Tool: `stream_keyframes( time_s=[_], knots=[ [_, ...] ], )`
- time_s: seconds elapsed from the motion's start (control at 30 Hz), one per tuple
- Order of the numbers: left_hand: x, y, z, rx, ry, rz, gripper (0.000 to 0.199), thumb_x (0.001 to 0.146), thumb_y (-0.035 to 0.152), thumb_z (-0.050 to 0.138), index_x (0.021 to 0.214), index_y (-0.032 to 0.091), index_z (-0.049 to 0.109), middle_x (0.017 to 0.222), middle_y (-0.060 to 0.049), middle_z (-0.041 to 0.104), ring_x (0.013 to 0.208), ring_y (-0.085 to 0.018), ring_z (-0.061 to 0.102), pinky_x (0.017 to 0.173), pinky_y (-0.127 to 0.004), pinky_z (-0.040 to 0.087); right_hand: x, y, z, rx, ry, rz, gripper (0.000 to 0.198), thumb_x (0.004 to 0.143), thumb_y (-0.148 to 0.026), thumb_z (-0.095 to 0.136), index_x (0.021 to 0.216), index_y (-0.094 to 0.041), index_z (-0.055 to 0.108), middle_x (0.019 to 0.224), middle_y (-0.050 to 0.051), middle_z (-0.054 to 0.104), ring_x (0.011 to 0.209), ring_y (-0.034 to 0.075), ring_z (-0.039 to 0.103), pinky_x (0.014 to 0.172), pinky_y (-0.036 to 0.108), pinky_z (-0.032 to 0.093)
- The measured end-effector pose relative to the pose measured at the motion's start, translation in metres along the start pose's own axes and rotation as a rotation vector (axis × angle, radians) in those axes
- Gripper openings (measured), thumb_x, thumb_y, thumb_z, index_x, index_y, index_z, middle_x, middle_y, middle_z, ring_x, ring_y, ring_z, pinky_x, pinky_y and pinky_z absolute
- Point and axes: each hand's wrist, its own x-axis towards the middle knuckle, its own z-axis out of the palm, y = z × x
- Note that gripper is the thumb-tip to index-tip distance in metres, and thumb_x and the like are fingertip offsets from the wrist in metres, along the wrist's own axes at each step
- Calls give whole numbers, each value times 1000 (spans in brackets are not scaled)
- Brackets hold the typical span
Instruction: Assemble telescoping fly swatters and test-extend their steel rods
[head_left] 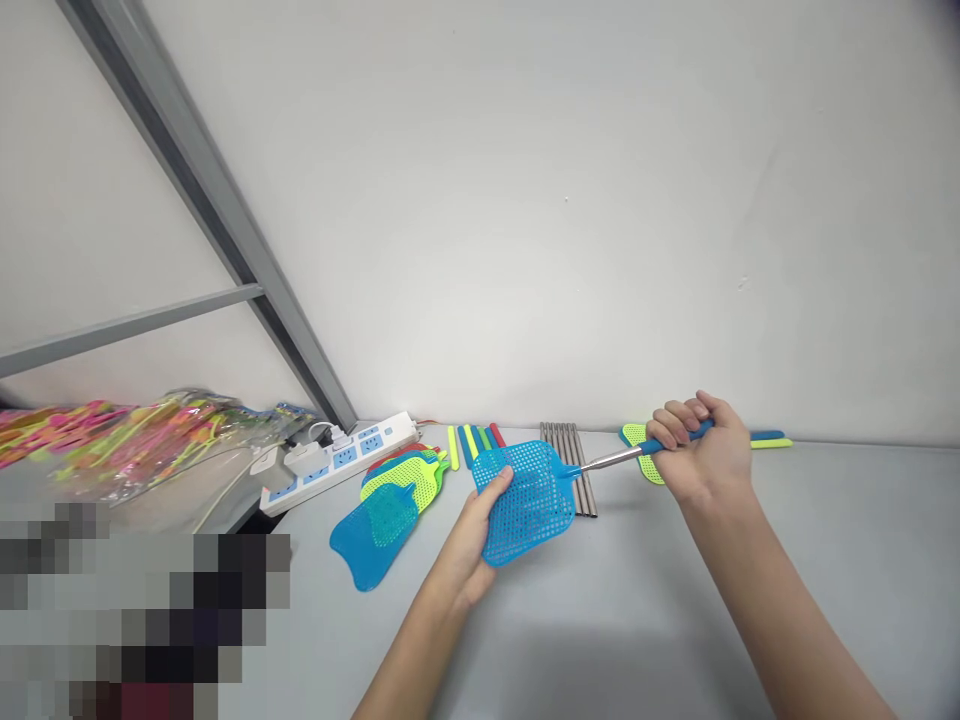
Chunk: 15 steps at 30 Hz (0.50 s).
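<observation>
Head view: the left hand [486,525] pinches the mesh head of a blue fly swatter [529,510], thumb laid on its face, while the right hand [701,450] wraps around the blue handle [651,446], the steel shaft [616,458] bare between them above a gray table [832,590]. Handled well, both hands would work in one line along the shaft, the left supporting the plastic nearer its neck, since a twist taken at the thin mesh could flex it. Whether the neck is fully seated cannot be told. Left of the swatter, a loose blue swatter head [367,560] overlaps a yellow-green swatter head [420,480]. Behind the swatter, partly hidden by it, steel rods [586,492] lie side by side, where a low sweep might scatter them; colored tubes [453,448] rest past its upper left edge. To the swatter's right, a yellow-green fly swatter [651,470] lies behind the right hand, handle ends [776,443] showing past the wrist. Farther left of the swatter, a white power strip [352,457] with plugged-in chargers [271,470] crowds that side, then bagged pink and yellow plastic pieces [150,440]. Beyond the swatter rises a white wall [525,220], a gray metal post [214,200] to its left.
</observation>
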Motion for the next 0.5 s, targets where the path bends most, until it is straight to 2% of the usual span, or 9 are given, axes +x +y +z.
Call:
stream_keyframes(
  time_s=[0.3, 0.5],
  knots=[
    [-1, 3, 1, 18, -29, 9, 32, 71, 30, 57, 99, 15, 59, 93, -10, 65, 81, -21, 62, 76, -32, 48, -3, -2, 3, -5, -55, -25, 24, 71, -20, 43, 52, -18, 30, 45, -8, 20, 35, 6, 17, 30, 18, 18],
    [-1, 1, -1, 29, -17, -5, 33, 70, 29, 58, 99, 14, 58, 93, -9, 65, 79, -20, 62, 74, -31, 49, -5, -5, 3, -19, -155, -36, 26, 71, -22, 43, 50, -18, 30, 44, -8, 17, 35, 6, 12, 30, 20, 14]
  ],
)
